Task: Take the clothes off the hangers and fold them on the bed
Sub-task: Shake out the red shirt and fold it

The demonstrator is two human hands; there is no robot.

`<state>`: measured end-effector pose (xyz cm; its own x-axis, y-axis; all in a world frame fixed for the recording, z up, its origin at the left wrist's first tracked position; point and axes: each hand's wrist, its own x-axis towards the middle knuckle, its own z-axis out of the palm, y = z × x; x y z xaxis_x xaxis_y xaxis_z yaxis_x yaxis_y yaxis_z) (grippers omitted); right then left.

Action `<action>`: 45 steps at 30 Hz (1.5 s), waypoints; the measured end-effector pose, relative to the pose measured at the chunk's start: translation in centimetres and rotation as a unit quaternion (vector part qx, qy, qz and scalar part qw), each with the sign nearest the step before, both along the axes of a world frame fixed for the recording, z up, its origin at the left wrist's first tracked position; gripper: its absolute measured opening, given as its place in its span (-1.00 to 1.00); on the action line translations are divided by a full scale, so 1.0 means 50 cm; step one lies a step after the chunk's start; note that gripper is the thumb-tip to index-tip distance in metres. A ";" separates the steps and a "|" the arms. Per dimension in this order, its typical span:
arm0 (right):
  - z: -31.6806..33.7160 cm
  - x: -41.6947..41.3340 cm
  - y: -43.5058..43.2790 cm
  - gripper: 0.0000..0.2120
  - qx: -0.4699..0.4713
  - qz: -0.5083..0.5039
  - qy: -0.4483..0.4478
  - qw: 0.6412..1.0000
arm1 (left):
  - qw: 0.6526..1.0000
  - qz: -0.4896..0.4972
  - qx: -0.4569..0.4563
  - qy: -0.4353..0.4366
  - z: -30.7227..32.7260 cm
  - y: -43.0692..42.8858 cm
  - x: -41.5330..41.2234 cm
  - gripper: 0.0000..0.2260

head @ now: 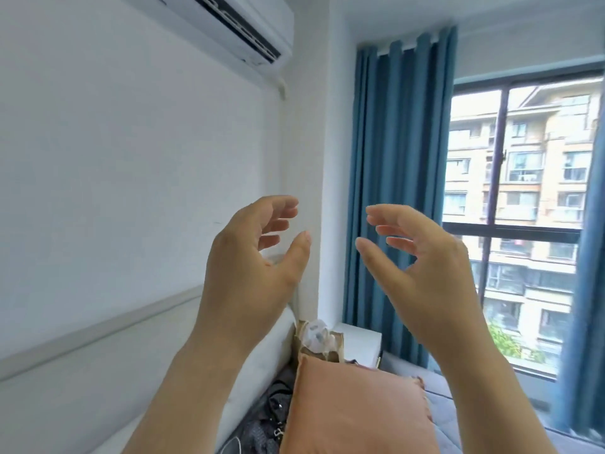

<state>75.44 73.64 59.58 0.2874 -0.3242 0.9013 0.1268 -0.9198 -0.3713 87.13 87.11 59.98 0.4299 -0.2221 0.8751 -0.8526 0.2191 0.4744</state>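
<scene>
My left hand (252, 267) and my right hand (419, 267) are raised in front of me at chest height, facing each other, a gap between them. Both have loosely curved fingers and hold nothing. Below them lies the bed (442, 407) with a grey cover at the lower right. A dark grey patterned garment (265, 417) lies bunched between the white headboard (258, 365) and an orange pillow (353, 411). No hanger is in view.
A white wall with an air conditioner (229, 24) is to the left. Blue curtains (399, 178) and a window (523, 224) are to the right. A white bedside table (358, 342) and a clear plastic item (316, 335) stand behind the pillow.
</scene>
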 end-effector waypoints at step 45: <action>-0.225 -0.693 -0.053 -0.63 0.080 -0.487 0.287 0.821 | 0.913 -0.292 0.255 -0.131 -0.278 -0.338 -0.530 -0.64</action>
